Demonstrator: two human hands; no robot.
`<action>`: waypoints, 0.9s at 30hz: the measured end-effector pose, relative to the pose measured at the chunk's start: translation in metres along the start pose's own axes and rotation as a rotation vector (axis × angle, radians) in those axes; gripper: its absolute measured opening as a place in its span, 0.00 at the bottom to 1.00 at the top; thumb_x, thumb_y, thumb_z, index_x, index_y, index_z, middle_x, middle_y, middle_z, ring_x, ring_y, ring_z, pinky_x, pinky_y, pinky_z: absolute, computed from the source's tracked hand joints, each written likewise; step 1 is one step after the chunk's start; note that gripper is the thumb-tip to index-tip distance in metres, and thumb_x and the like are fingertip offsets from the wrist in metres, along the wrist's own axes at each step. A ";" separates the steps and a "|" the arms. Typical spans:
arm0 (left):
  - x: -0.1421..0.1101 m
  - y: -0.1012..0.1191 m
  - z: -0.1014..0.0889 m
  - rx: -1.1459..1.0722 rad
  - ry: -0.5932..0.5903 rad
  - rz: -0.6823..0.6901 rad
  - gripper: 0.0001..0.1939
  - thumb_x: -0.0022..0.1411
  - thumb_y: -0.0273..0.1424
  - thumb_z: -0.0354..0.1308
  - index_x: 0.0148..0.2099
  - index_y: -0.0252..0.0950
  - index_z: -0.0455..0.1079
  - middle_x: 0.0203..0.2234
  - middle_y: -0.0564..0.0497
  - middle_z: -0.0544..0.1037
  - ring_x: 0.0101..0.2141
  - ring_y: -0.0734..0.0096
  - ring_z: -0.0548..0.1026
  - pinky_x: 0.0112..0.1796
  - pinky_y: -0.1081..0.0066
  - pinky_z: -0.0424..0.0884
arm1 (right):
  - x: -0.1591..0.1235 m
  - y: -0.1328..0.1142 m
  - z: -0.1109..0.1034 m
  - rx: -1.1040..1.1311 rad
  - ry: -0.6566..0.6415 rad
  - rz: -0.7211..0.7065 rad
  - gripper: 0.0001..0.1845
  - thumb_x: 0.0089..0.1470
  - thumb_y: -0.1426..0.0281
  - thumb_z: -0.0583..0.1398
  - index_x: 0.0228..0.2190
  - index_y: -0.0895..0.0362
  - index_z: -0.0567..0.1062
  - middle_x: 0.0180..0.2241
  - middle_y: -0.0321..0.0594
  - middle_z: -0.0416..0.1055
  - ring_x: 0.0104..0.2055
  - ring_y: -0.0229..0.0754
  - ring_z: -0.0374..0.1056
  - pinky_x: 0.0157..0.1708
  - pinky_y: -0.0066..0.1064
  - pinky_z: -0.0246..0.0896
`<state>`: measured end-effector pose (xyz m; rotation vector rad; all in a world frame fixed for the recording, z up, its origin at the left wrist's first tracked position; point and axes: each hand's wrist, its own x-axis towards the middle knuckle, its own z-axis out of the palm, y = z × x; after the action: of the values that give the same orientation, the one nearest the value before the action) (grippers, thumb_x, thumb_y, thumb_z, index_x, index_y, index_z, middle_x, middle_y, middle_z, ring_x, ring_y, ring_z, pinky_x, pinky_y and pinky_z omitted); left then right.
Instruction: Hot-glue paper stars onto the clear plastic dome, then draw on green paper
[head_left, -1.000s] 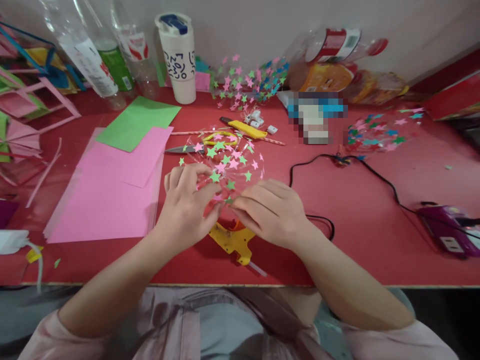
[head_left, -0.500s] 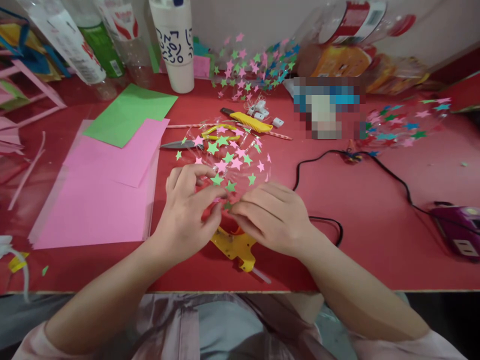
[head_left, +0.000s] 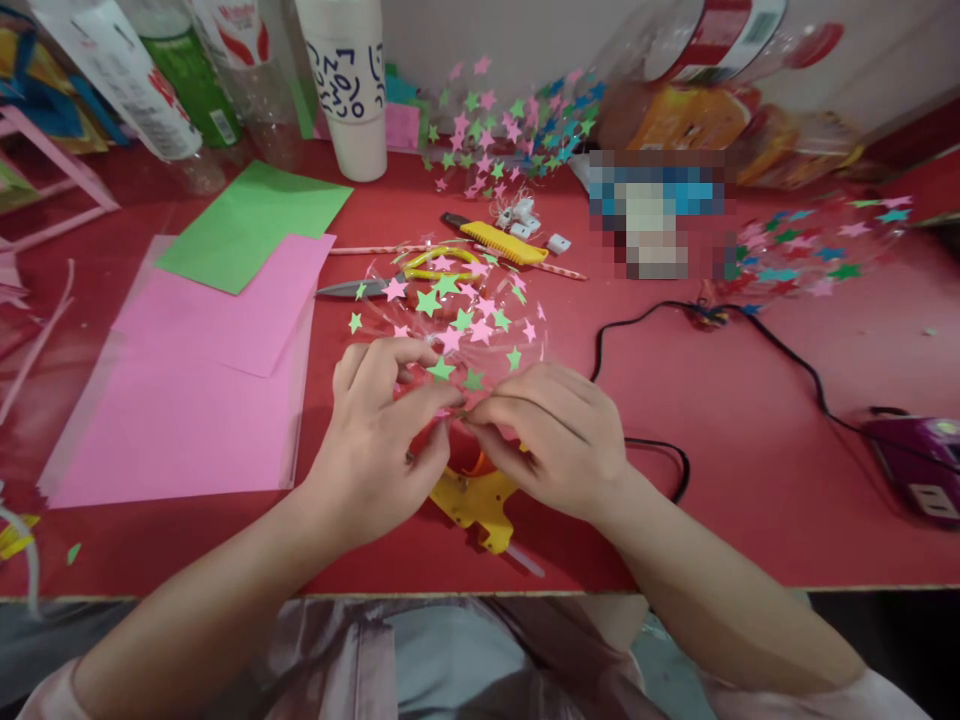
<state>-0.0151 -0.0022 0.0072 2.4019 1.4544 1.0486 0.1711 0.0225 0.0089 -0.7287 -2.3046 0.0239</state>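
Observation:
Between my hands is a clear plastic piece of thin spread strands (head_left: 480,330), dotted with pink and green paper stars. My left hand (head_left: 375,440) is curled at its near left side, thumb and index fingertip pinching its edge. My right hand (head_left: 562,435) meets it there, fingertips pressed together on a small star that is mostly hidden. Under my hands lies a yellow hot glue gun (head_left: 480,505) with a glue stick poking out of its back. Just beyond are scissors (head_left: 352,289) with yellow handles, partly seen through the strands.
Pink paper sheets (head_left: 187,420) and a green sheet (head_left: 255,225) lie left. Behind are a yellow utility knife (head_left: 502,243), a striped straw (head_left: 566,272), a white tumbler (head_left: 349,100) and more star-covered pieces (head_left: 510,130). A black cord (head_left: 795,365) runs right to a purple power strip (head_left: 911,455).
My view has tipped slightly downward and shifted. My fingertips have come closer together, and the green star seen at my right fingertips earlier is now mostly hidden between them.

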 end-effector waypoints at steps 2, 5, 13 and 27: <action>0.000 0.000 0.000 -0.004 0.006 0.002 0.11 0.56 0.21 0.56 0.40 0.40 0.73 0.44 0.46 0.69 0.41 0.61 0.67 0.42 0.57 0.68 | -0.001 -0.001 0.001 0.006 0.003 0.024 0.03 0.55 0.76 0.59 0.31 0.56 0.71 0.29 0.37 0.72 0.31 0.37 0.66 0.31 0.30 0.62; 0.000 0.000 0.000 -0.014 0.009 0.008 0.11 0.55 0.22 0.57 0.40 0.39 0.73 0.44 0.46 0.69 0.40 0.61 0.67 0.41 0.58 0.69 | -0.001 -0.002 0.001 0.002 0.008 0.075 0.03 0.55 0.75 0.59 0.32 0.55 0.70 0.29 0.37 0.72 0.31 0.37 0.66 0.31 0.30 0.62; 0.002 0.001 0.001 -0.074 -0.002 -0.031 0.06 0.58 0.25 0.58 0.38 0.40 0.73 0.42 0.47 0.69 0.39 0.64 0.68 0.41 0.58 0.70 | 0.000 -0.006 0.003 -0.010 0.022 0.125 0.03 0.55 0.75 0.59 0.31 0.56 0.70 0.29 0.37 0.71 0.31 0.37 0.67 0.30 0.30 0.62; 0.001 -0.001 0.004 -0.191 -0.009 -0.131 0.09 0.58 0.22 0.56 0.37 0.41 0.73 0.40 0.50 0.68 0.41 0.66 0.68 0.41 0.62 0.71 | -0.001 -0.007 0.007 -0.038 0.054 0.090 0.02 0.56 0.75 0.59 0.32 0.56 0.71 0.28 0.37 0.71 0.31 0.37 0.66 0.30 0.30 0.61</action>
<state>-0.0133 -0.0004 0.0042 2.1470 1.4167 1.0909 0.1639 0.0176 0.0049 -0.8418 -2.2256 0.0019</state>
